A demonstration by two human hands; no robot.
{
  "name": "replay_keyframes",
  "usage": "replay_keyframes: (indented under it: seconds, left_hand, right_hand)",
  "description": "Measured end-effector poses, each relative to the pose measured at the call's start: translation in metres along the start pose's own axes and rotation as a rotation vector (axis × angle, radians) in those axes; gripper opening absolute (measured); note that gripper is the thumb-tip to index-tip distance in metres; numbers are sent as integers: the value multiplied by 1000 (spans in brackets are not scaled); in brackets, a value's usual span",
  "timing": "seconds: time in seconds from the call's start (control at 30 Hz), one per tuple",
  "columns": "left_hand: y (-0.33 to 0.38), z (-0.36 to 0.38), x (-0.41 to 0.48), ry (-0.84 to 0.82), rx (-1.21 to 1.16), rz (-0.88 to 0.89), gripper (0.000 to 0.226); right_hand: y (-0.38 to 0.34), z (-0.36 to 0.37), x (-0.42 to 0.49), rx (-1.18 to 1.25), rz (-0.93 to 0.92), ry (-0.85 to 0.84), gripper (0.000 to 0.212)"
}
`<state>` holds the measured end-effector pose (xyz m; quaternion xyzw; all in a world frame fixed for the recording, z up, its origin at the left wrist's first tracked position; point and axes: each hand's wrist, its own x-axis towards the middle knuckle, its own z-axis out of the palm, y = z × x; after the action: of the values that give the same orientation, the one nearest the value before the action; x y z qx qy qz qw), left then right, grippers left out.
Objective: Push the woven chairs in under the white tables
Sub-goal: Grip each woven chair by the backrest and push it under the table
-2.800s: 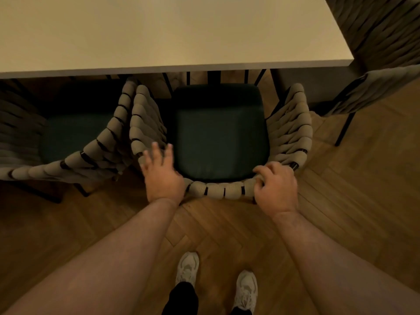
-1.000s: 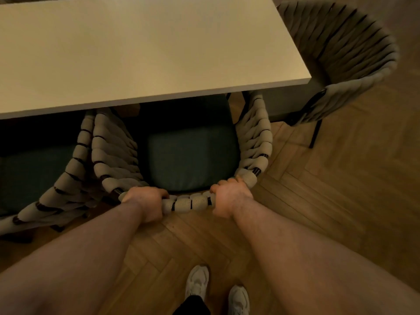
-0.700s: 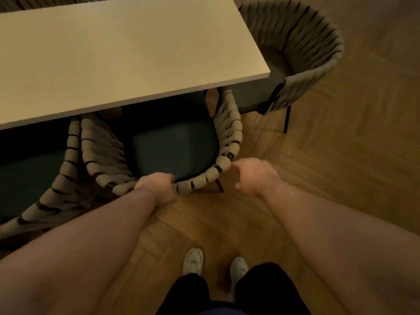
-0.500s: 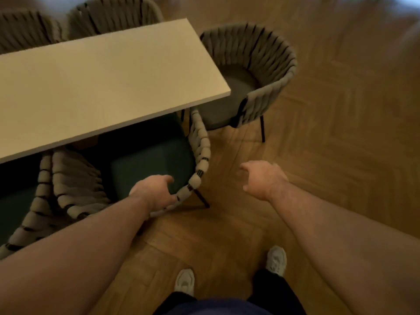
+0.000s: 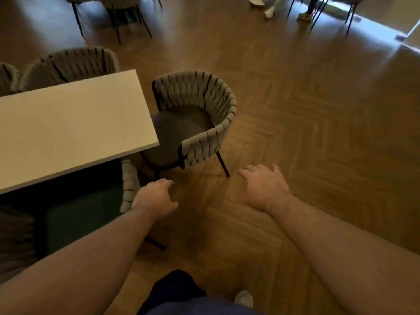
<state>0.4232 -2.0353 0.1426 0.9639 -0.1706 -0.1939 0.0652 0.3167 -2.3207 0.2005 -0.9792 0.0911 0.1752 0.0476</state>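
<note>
woven end chair (image 5: 204, 103) sits angled, hands empty

its seat is partly under the short end of the white table (image 5: 68, 133). left hand (image 5: 154, 201) and right hand (image 5: 264, 188) hover over the floor (image 5: 318, 133), fingers relaxed, holding nothing.

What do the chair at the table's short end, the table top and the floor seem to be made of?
Chair: backrest of broad grey bands, probably fabric, plaited basket-like; dark matte seat; thin black legs, likely metal. Table top: smooth matte white board, perhaps laminate; no grain shows. Floor: brown wood or wood-look planks in herringbone, slightly glossy, reflecting light.
</note>
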Motion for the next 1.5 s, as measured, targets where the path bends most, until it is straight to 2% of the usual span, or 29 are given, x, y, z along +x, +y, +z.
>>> replay_keyframes:
  seconds: [0.17, 0.37, 0.6, 0.77, 0.9, 1.13, 1.27, 1.5]
  left_hand:
    - [47, -14, 55, 4, 7, -27, 82]
    - [77, -47, 172, 1, -213, -166, 86]
    - [135, -74, 293, -82, -189, -129, 102]
    - [180, -76, 370, -71, -211, -152, 106]
    - [217, -68, 410, -65, -311, -287, 109]
    - [304, -62, 418, 5, -526, -581, 93]
    - [326, -47, 406, 22, -668, -753, 87]
    - [316, -24, 424, 34, -830, -1015, 90]
  right_hand:
    - [53, -35, 64, -15, -58, 16, 67]
    - [98, -66, 172, -65, -99, -5, 73]
    - [163, -115, 273, -121, -170, -5, 71]
    - [219, -139, 347, -217, -270, -8, 68]
    - [262, -156, 417, -270, -400, -24, 65]
    - [316, -191, 510, -422, -665, -77, 68]
    - [309, -205, 553, -430, -761, -113, 66]
    - [266, -204, 613, -378, -899, -148, 64]
